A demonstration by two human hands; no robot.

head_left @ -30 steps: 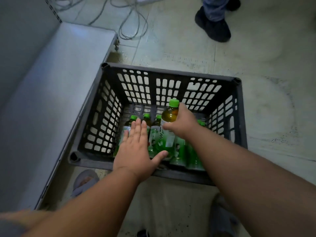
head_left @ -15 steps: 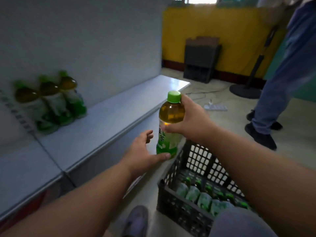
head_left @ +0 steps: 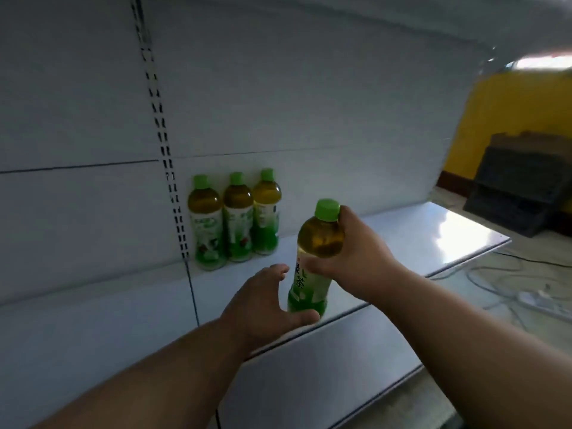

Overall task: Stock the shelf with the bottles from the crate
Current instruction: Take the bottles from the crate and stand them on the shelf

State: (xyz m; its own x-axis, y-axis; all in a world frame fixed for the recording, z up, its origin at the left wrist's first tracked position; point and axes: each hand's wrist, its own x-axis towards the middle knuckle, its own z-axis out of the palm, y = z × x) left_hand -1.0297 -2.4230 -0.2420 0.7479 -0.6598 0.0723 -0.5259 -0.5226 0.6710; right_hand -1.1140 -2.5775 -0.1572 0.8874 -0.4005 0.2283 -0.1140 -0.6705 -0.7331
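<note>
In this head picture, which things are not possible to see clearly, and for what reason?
- Crate: outside the head view.
- Held bottle: its base is behind the left hand; whether it touches the shelf cannot be told.
- Right hand: covers part of its label.
- Three shelved bottles: label print too blurred to read.

- To my right I see a yellow wall [head_left: 507, 119] with a dark skirting strip at its foot.
- A dark stack of crates [head_left: 520, 193] stands against it.
- Grey cables [head_left: 495, 274] trail over the pale floor [head_left: 526, 351], near a white power strip [head_left: 540, 300].
</note>
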